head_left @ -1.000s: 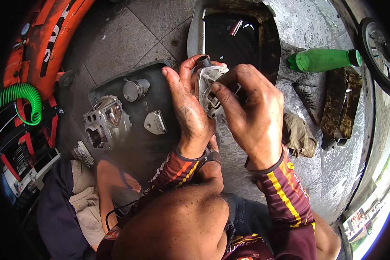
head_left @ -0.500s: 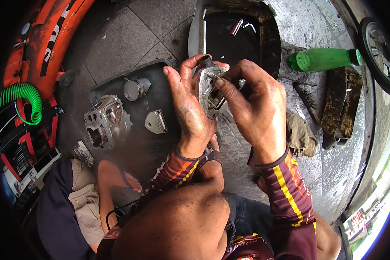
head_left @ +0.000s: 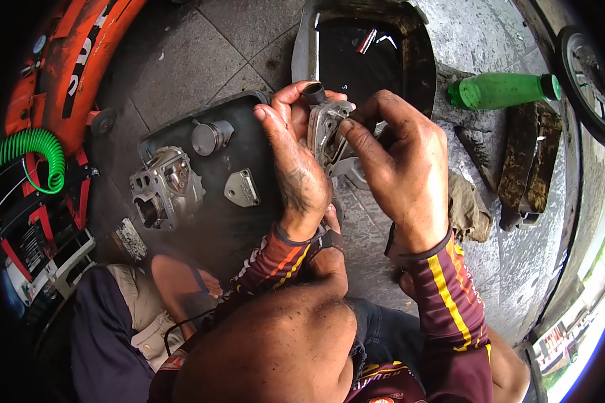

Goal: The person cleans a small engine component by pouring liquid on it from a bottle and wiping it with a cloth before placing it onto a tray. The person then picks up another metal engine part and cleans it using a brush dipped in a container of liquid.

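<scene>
My left hand (head_left: 301, 161) cradles a grey cast-metal engine cover (head_left: 326, 138) with a black rubber pipe stub (head_left: 314, 93) at its top; the thumb stands apart from it. Over the cover's right edge, my right hand (head_left: 407, 161) is closed in a pinch, thumb tip against the cover's inner face. Whatever lies between those fingertips is hidden. To the left, a dark tray (head_left: 212, 160) bears a cylinder head (head_left: 171, 183), a piston (head_left: 212, 138) and a small triangular cover plate (head_left: 242, 188).
A black pan (head_left: 420, 64) with a socket (head_left: 366, 40) in it lies ahead. At right are a green bottle (head_left: 501, 91), an oily brown trough (head_left: 528, 161) and a rag (head_left: 469, 208). An orange tool cart (head_left: 64, 74) stands left. Another person's leg (head_left: 175, 279) is at lower left.
The engine cover has turned, showing its face more edge-on, and my left hand has tilted with it. My right hand has shifted slightly right. The nearby person's clothed leg has moved a little right.
</scene>
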Motion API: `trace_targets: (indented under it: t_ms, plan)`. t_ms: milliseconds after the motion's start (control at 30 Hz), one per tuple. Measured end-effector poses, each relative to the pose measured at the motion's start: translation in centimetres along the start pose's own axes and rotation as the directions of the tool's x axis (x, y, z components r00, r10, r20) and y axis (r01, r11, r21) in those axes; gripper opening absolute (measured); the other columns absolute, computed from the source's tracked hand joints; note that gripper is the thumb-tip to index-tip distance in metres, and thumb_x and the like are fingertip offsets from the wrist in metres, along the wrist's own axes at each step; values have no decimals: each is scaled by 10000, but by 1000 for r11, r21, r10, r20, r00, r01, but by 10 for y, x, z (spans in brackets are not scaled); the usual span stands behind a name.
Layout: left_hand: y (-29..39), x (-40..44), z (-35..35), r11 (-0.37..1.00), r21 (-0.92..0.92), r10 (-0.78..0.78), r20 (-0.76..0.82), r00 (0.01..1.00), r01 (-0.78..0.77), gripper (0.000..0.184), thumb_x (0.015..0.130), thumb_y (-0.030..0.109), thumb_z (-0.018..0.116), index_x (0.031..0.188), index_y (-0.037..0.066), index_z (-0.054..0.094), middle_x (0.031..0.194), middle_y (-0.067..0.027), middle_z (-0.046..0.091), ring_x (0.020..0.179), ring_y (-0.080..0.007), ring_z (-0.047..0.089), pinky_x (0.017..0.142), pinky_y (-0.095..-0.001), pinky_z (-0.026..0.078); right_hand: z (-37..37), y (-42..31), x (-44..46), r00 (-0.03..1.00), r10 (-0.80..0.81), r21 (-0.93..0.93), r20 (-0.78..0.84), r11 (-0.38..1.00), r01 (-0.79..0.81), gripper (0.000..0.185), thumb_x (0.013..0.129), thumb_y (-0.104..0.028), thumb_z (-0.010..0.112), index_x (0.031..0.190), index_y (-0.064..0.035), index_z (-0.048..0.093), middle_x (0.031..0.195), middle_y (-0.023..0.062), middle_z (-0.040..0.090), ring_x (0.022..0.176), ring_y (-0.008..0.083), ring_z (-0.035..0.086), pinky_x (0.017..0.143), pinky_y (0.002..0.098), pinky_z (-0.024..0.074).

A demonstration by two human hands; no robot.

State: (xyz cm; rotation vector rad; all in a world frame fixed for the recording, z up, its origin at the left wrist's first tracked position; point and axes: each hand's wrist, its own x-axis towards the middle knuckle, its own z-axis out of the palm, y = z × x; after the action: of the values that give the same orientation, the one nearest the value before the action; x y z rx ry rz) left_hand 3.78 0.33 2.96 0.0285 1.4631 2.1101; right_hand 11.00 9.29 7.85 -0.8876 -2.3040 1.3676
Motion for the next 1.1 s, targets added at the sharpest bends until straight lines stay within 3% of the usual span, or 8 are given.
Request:
trace_targets:
  t_ms: [333, 467, 533, 600, 667, 1000, 1067, 1100]
  plan:
    - [1, 1, 1, 999, -39, 35, 25, 999, -34, 771, 1006, 692, 137, 1234, 46, 491, 1033, -153, 655, 996, -241, 656, 955, -362, 492, 0, 3, 0, 999, 31, 36, -28, 999, -30, 116, 800, -59, 693, 845, 10, 611, 782, 163, 619, 712, 374, 640, 626, 419, 502]
    - [3, 1, 6, 999, -23, 28, -17, 999, -28, 768, 1008, 688, 137, 1235, 46, 492, 1033, -152, 656, 985, -245, 659, 956, -366, 491, 0, -1, -1, 999, -54, 31, 8, 998, 54, 106, 808, -57, 682, 855, 14, 619, 790, 166, 625, 713, 371, 642, 631, 413, 509]
    - [0, 1, 2, 1000, -16, 18, -2, 1000, -18, 765, 1009, 687, 138, 1232, 47, 493, 1034, -152, 657, 980, -243, 659, 956, -368, 488, 3, 4, 3, 999, 7, 4, -39, 1000, -7, 133, 818, -68, 732, 809, 7, 622, 709, 90, 606, 567, 178, 575, 526, 296, 427]
    - [-1, -3, 1, 999, -37, 7, 5, 1000, -6, 761, 1012, 684, 138, 1231, 49, 495, 1035, -151, 657, 989, -237, 654, 956, -365, 484, 5, -7, -5, 985, -159, -22, -59, 987, 158, 118, 825, -59, 719, 805, 3, 621, 709, 101, 614, 577, 189, 584, 546, 306, 442]
    - [3, 0, 2, 997, -76, 24, 6, 1000, -24, 762, 1010, 687, 142, 1232, 51, 497, 1034, -151, 659, 999, -232, 650, 956, -364, 481, 0, -8, -4, 999, -52, 7, 14, 999, 52, 136, 814, -64, 680, 925, -1, 634, 819, 156, 627, 738, 380, 638, 652, 428, 509]
    - [6, 3, 1, 1000, -8, -29, 38, 999, 30, 814, 995, 710, 93, 1203, 46, 517, 1017, -143, 672, 983, -212, 642, 939, -344, 489, -3, -4, 0, 998, -68, -24, -6, 997, 68, 126, 818, -82, 691, 895, -23, 610, 833, 143, 613, 752, 378, 631, 646, 432, 504]
    - [9, 3, 3, 999, 9, -43, 12, 999, 43, 839, 985, 727, 85, 1184, 42, 527, 994, -140, 680, 959, -206, 645, 928, -334, 490, -2, -8, -1, 993, -111, -92, -31, 990, 108, 115, 801, -49, 734, 841, -4, 637, 760, 113, 602, 638, 242, 623, 591, 335, 481]
    - [12, 3, 1, 994, -45, -97, 16, 995, 98, 848, 980, 735, 86, 1179, 41, 531, 985, -138, 685, 951, -206, 646, 933, -333, 483, 0, -10, -8, 992, -128, -88, 17, 988, 129, 120, 802, -52, 737, 848, -6, 636, 763, 112, 599, 643, 252, 630, 600, 346, 490]
